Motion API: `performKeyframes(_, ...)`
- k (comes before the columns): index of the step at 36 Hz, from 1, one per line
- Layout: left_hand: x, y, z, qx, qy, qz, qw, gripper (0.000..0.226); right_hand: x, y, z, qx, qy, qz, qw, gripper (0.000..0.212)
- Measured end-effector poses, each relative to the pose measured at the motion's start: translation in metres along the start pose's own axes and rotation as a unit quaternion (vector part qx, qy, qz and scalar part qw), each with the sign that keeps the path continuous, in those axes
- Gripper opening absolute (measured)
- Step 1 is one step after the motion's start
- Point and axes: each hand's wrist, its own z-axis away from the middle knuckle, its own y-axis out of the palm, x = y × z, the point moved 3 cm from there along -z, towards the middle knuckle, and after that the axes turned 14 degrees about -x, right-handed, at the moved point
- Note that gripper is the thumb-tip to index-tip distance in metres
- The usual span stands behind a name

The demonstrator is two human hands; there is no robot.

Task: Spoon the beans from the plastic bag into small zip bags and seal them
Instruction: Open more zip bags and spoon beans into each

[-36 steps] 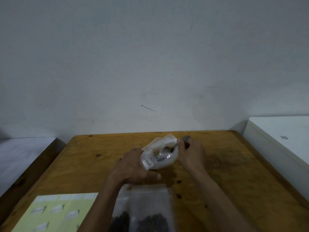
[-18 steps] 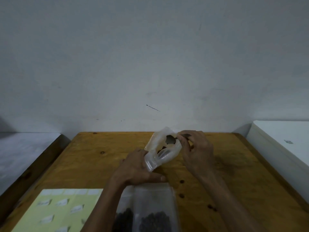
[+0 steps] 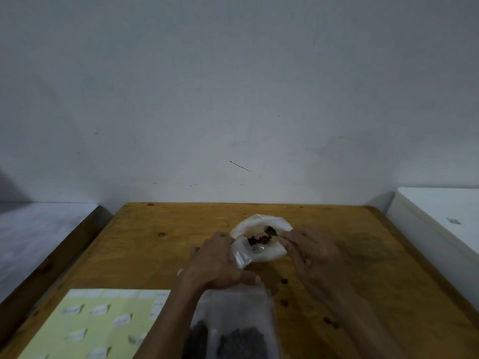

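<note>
A white translucent plastic bag [image 3: 269, 252] lies open on the wooden table [image 3: 155, 244], with dark beans [image 3: 259, 239] showing in its mouth. My left hand [image 3: 217, 263] grips the bag's near left edge together with a small clear zip bag [image 3: 241, 256]. My right hand [image 3: 311, 252] pinches the handle of a dark spoon [image 3: 270, 230], whose bowl sits just above the beans inside the bag's mouth. The handle is mostly hidden by my fingers.
Clear zip bags holding dark beans [image 3: 233, 335] lie at the near edge under my left forearm. A yellow sheet with white labels [image 3: 98, 325] lies at the near left. Loose beans [image 3: 283, 281] dot the wood. A white box [image 3: 440, 218] stands to the right.
The plastic bag's mouth has opened wider and now shows the beans. My right hand has dropped lower beside the bag, and the spoon's bowl now sits in the mouth.
</note>
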Motion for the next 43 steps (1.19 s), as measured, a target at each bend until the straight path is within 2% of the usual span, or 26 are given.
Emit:
performKeyframes(3,-0.002,0.001,0.001,0.001,-0.003,0.0,1.0,0.099,0.004,-0.008,0.01,-0.008,-0.039,0.025,0.999,0.024)
performKeyframes(6,-0.006,0.001,0.002,0.001,0.0,0.005,1.0,0.098,0.005,-0.007,0.019,-0.014,-0.036,0.06,0.997,0.024)
performKeyframes(11,-0.011,0.001,0.003,0.005,0.01,0.012,1.0,0.098,0.01,0.001,0.027,0.012,0.017,0.08,0.997,0.018)
performKeyframes(14,-0.011,0.002,0.004,0.006,0.017,0.004,1.0,0.102,0.014,0.0,0.027,0.005,0.059,0.051,0.997,0.03)
performKeyframes(17,-0.011,0.002,0.007,0.006,0.02,0.004,1.0,0.104,0.014,-0.005,0.028,0.007,0.067,0.069,0.995,0.034)
performKeyframes(20,-0.012,0.002,0.008,0.006,0.022,0.007,1.0,0.104,0.015,-0.005,0.034,0.027,0.059,0.073,0.995,0.034)
performKeyframes(23,-0.016,0.002,0.01,0.0,0.034,0.003,0.999,0.093,0.022,0.0,0.042,0.042,0.008,0.037,0.998,0.029)
performKeyframes(26,-0.019,0.003,0.01,-0.001,0.04,-0.002,0.999,0.09,0.027,-0.001,0.044,0.027,-0.021,0.06,0.998,0.028)
performKeyframes(28,-0.018,0.004,0.009,-0.001,0.04,-0.005,0.999,0.094,0.026,-0.002,0.04,0.02,0.001,0.082,0.996,0.034)
performKeyframes(30,-0.017,0.005,0.009,0.0,0.039,-0.008,0.999,0.097,0.026,-0.004,0.035,0.014,0.022,0.095,0.995,0.024)
performKeyframes(33,-0.015,0.005,0.008,-0.002,0.042,0.004,0.999,0.098,0.023,-0.002,0.031,-0.018,0.123,0.053,0.991,0.019)
performKeyframes(36,-0.01,0.005,0.006,-0.001,0.043,0.029,0.999,0.104,0.018,-0.002,0.032,-0.071,0.283,-0.014,0.956,0.013)
performKeyframes(39,-0.008,0.005,0.002,-0.003,0.044,0.07,0.997,0.105,0.008,0.004,0.039,-0.096,0.43,-0.071,0.895,0.017)
performKeyframes(43,-0.013,0.003,-0.001,-0.03,0.059,0.112,0.992,0.088,-0.001,0.014,0.046,-0.115,0.627,-0.155,0.755,0.018)
